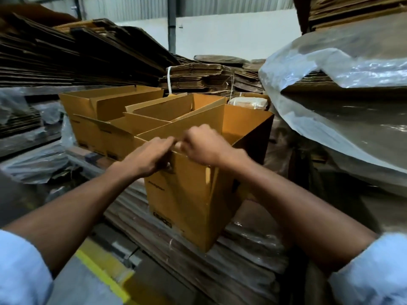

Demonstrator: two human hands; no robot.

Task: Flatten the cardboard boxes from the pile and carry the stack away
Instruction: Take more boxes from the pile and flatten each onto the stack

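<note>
Light blue sleeves at bottom corners, bare forearms reaching forward. Open cardboard box stands upright on wrapped flat cardboard stack, yellow floor line beside it. Left hand on box's near top edge, fingers curled over rim, gripping it. Right hand just beside, knuckles up, fingers curled pinching same edge. Beyond: more open boxes in row. Tied cardboard bundle behind. Plastic sheeting over pile at right.

flattened cardboard stack, open boxes on top
</note>
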